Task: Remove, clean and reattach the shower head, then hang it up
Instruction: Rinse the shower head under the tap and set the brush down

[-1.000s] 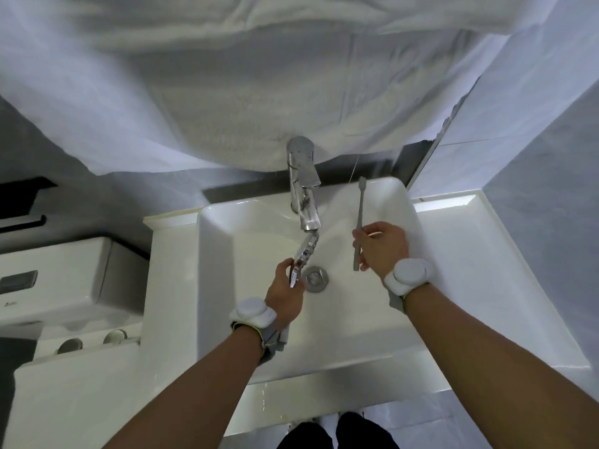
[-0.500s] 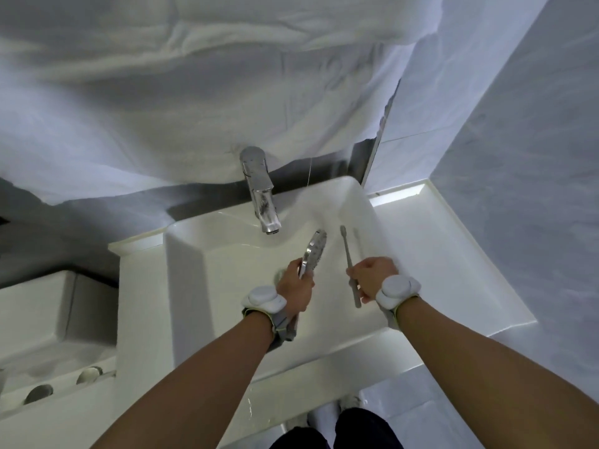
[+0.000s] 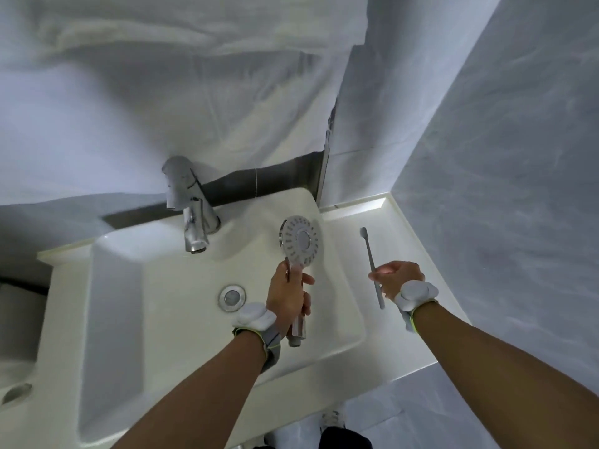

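While the left hand (image 3: 287, 298) wraps its fingers round the chrome handle of the round chrome shower head (image 3: 299, 243), the spray face is turned up toward the camera, over the right rear part of the white rectangular ceramic basin (image 3: 113, 303). Left grip: curled tight on the handle, thumb across the front. The handle's threaded end pokes out below the palm; no hose is attached to it.

Right hand (image 3: 397, 280): fingers curled, pinching the thin grey toothbrush (image 3: 372, 270) about mid-shaft, bristle end pointing away from the person. It sits to the right of the basin, above the white desk (image 3: 405, 241) ledge.

Handling judgement: shower head looks rigid, hollow and fairly light, top-heavy toward the disc. Chrome is smooth and probably wet, so likely slippery. Best hold is the handle, close under the disc, as now; the nozzle face should be left free for brushing. A drop onto ceramic could chip either part.

Count:
- shower heads: one
- toothbrushes: one
- chrome taps (image 3: 191, 215): one, at the basin's rear left of the shower head
- round metal drains (image 3: 231, 298): one, in the basin floor, just left of the left hand
- white wrist-worn pucks: two, one per wrist
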Demonstrator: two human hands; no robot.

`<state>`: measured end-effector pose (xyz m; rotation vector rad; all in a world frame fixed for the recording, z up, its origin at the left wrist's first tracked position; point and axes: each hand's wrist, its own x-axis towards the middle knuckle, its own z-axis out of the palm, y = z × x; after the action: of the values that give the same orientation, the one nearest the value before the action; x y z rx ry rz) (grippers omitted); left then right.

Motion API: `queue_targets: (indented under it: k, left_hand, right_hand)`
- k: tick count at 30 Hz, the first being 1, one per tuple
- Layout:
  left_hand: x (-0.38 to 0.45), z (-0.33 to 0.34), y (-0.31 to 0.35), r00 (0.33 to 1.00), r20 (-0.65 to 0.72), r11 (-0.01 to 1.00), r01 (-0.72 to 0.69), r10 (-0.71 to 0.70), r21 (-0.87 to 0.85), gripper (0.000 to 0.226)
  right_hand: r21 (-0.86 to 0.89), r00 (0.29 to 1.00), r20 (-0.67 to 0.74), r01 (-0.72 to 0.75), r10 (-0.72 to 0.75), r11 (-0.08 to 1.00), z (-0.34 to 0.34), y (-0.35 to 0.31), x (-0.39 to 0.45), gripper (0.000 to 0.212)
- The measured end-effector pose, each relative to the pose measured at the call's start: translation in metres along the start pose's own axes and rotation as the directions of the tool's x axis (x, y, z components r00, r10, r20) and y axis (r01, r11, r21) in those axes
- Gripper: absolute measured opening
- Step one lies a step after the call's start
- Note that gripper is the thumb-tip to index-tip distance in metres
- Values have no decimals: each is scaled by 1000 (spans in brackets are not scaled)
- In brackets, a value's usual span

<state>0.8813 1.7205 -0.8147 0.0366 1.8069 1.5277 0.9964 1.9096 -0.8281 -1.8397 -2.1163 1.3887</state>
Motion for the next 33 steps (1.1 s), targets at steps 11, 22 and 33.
queue_targets:
  k: [11,22,33]
  left_hand:
    - [11,12,-32,987,-157,990,-5,-18,-141,27]
    - [-7,0,-13,969,-247,997,-8,26,73,30]
    - [-56,-77,6,968,-30,520,-108,249,847,61]
  right_hand:
    - [-523,954,299,192,-32,831,28,54,78,38]
    - [-86,974,76,219,-213,972,13,-18,29,20]
    - [195,928,238,242,-285,951,68,-75,-77,9]
